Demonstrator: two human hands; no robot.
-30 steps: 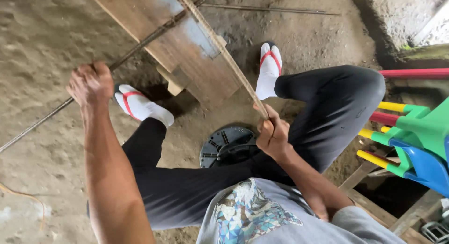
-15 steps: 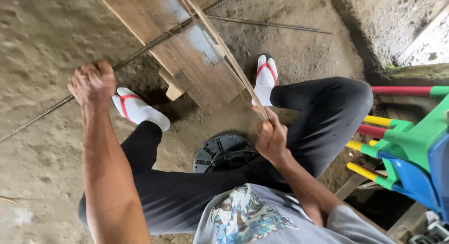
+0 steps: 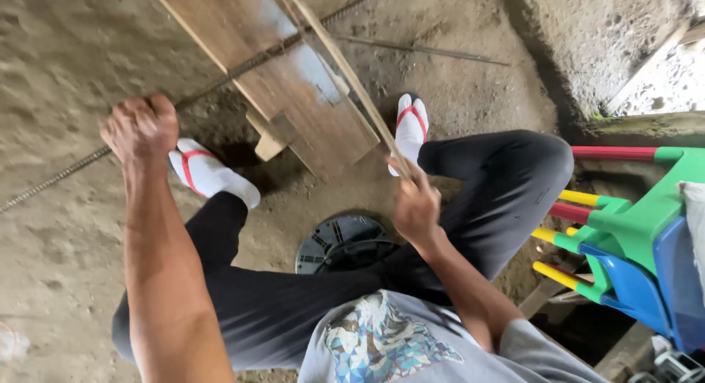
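Nearest to the camera, the right hand [image 3: 416, 207] is closed around the near end of a thin wooden stick [image 3: 345, 74]. Compared with half a second ago, this hand sits a little higher and more to the left in the view, and the stick lies closer along the right edge of the wooden plank [image 3: 272, 74]. I judge that the hand is pushing the stick forward along its own length, like a sawing or rubbing stroke, so the work on the bar is in progress and not finished.

A little farther, the left hand [image 3: 139, 129] is shut in a fist on a ribbed steel bar [image 3: 242, 67], and it is nearly at the same place as before, so it seems only to hold the bar steady.

The long axis of the stick runs from the right hand, at lower right, away to the upper left, pointing away from the person. The bar runs the other diagonal, from lower left to upper right, across the plank on the dirt floor [image 3: 66, 38]. The two cross near the top of the plank; whether they touch there I cannot tell.
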